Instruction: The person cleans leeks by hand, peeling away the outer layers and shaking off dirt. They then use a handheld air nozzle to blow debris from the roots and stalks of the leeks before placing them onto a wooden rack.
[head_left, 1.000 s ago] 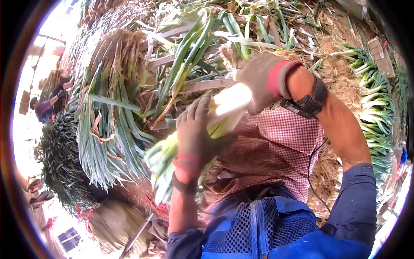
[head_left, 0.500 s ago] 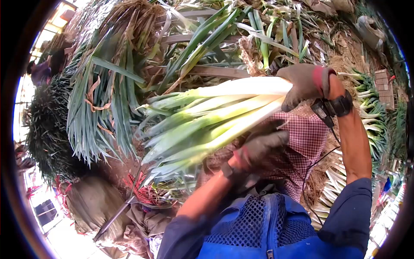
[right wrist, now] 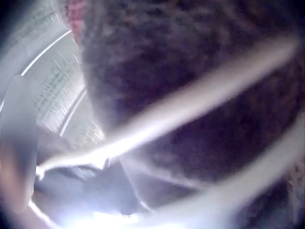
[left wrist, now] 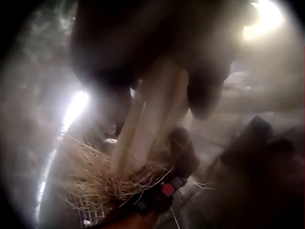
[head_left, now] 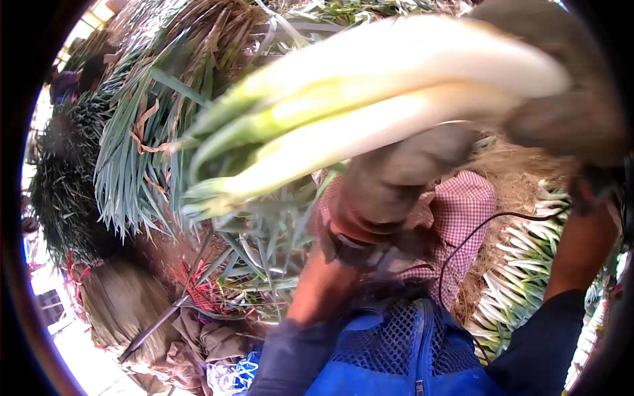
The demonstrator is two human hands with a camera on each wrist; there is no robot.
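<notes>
My right hand [head_left: 568, 86], in a grey-brown glove, grips the white root end of a bunch of large green onions [head_left: 370, 92], held up close to the head camera. Their leaves point left, and all is blurred by motion. Just below the stalks my gloved left hand [head_left: 403, 185] overlaps their lower edge; I cannot tell whether its fingers close on them. In the left wrist view, pale stalks [left wrist: 152, 114] show between the dark glove's thumb and fingers, with stringy roots [left wrist: 128, 183] at the lower end. The right wrist view has a pale stalk [right wrist: 190, 105] across dark glove fabric.
A heap of green onions [head_left: 145, 138] lies at the left, its leaves hanging down. More trimmed ones are laid in a row [head_left: 522, 270] at the right. A checked cloth [head_left: 462, 204] covers my lap, and a black cable [head_left: 489, 228] crosses there. A metal rod [head_left: 158, 323] leans at lower left.
My right hand has lifted the bunch up and to the right, toward the camera. My left hand was on the bunch, let go of it, and has come back up beneath the stalks.
</notes>
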